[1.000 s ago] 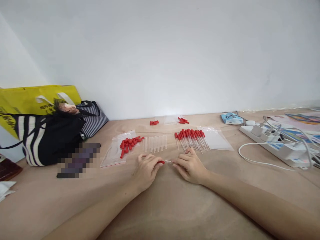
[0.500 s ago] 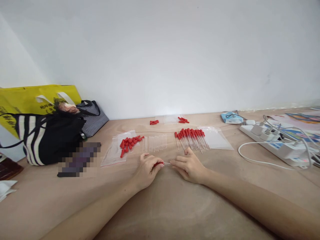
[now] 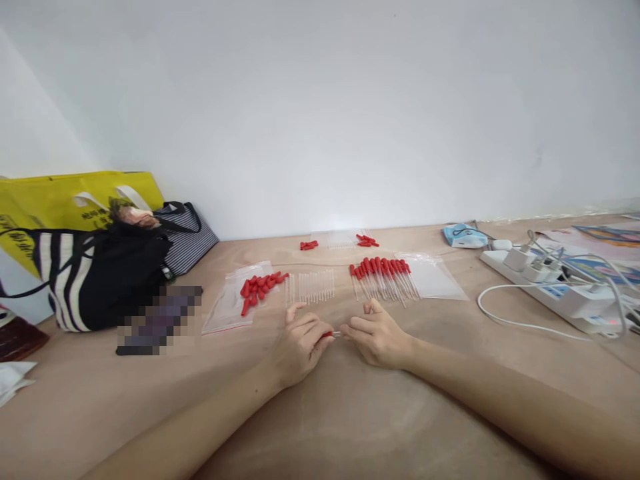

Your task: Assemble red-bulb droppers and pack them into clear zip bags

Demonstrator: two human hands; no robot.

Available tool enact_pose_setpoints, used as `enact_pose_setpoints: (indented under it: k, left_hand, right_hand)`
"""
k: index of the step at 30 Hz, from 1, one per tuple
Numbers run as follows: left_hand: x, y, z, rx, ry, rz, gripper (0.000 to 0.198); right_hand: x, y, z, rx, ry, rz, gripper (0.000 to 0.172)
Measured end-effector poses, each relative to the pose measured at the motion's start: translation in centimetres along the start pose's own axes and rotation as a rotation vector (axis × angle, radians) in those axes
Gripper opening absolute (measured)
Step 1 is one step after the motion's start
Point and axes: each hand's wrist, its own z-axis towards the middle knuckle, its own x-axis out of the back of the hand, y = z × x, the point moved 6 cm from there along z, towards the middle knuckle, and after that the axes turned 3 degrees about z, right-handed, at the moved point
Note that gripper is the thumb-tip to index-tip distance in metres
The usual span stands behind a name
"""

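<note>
My left hand is closed, its fingers and thumb pinching a red rubber dropper bulb. Facing it, my right hand is closed on a thin clear dropper tube, whose end meets the bulb. Fingers cover most of both pieces. Beyond my left hand, several loose red bulbs lie on a clear zip bag. Clear tubes lie side by side in a row in the middle. Past my right hand, several droppers with red bulbs fitted lie in a row.
Another clear bag lies right of the droppers. More red bulbs and tubes sit by the wall. At left are a black striped bag, a yellow bag and a blurred dark object. A power strip and blue mask are right.
My hands have come closer together, and less of the clear tube shows between them. The bulb has shifted slightly right. The rows on the table look the same.
</note>
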Motion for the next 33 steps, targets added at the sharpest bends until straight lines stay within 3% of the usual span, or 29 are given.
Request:
enact_pose_setpoints:
  k: [9, 13, 20, 24, 28, 30, 33]
  left_hand:
    - [-0.2, -0.4, 0.2, 0.042, -0.032, -0.047, 0.016]
    - [0.0, -1.4, 0.1, 0.108, -0.074, -0.031, 0.013]
    - [0.3, -1.9, -0.4, 0.078, -0.037, 0.056, 0.015]
    - [-0.2, -2.6, -0.7, 0.14, -0.084, -0.015, 0.029]
    - [-0.5, -4.0, -1.2, 0.354, -0.126, -0.135, 0.055]
    - [-0.6, -4.3, -1.4, 0.418, -0.157, -0.161, 0.055]
    - [-0.8, -4.1, -1.3, 0.402, -0.189, -0.175, 0.046]
  right_hand:
    - [-0.5, 0.7, 0.5, -0.104, -0.058, 0.151, 0.022]
    - [0.1, 1.5, 0.2, -0.185, -0.012, 0.106, 0.019]
    - [1.0, 1.7, -0.4, -0.177, 0.034, 0.016, 0.018]
    - [0.9, 2.1, -0.7, -0.217, 0.004, -0.04, 0.019]
    - [1.0, 4.3, -1.4, -0.418, 0.032, -0.134, 0.018]
    - [1.1, 6.0, -1.8, -0.584, 0.047, -0.18, 0.018]
    - [0.6, 8.4, -1.8, -0.799, 0.005, -0.211, 0.021]
